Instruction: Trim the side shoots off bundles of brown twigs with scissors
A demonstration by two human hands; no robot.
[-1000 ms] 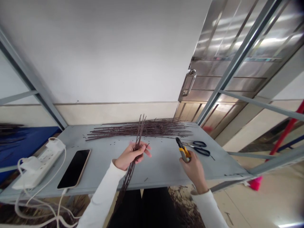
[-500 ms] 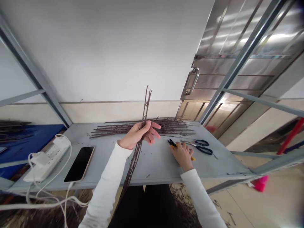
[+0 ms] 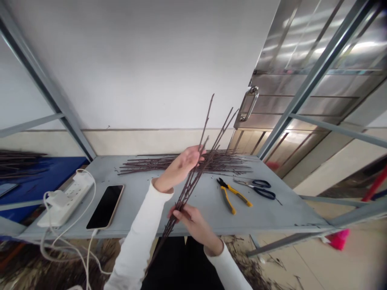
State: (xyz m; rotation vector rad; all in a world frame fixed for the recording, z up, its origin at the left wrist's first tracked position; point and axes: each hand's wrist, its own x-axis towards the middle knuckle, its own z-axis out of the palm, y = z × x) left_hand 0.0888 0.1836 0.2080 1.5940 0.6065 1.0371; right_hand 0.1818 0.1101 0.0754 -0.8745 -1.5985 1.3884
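Note:
My left hand (image 3: 183,166) is raised over the grey table (image 3: 199,213) and closed round a bundle of thin dark twigs (image 3: 196,173), whose tips fan out upward to the right. Lower down, near the table's front edge, my right hand (image 3: 190,219) pinches the same bundle. Yellow-handled pliers (image 3: 231,193) lie on the table to the right, free of either hand. A long pile of the same twigs (image 3: 145,164) lies across the back of the table.
Black-handled scissors (image 3: 260,188) lie right of the pliers. A dark phone (image 3: 105,206) and a white power strip (image 3: 65,198) with cables sit at the left. Metal frame posts rise at both sides. Twig offcuts litter the floor below.
My right hand left the pliers on the table and moved left to grip the twig bundle's lower part. My left hand lifted the bundle higher and tilted it to the right.

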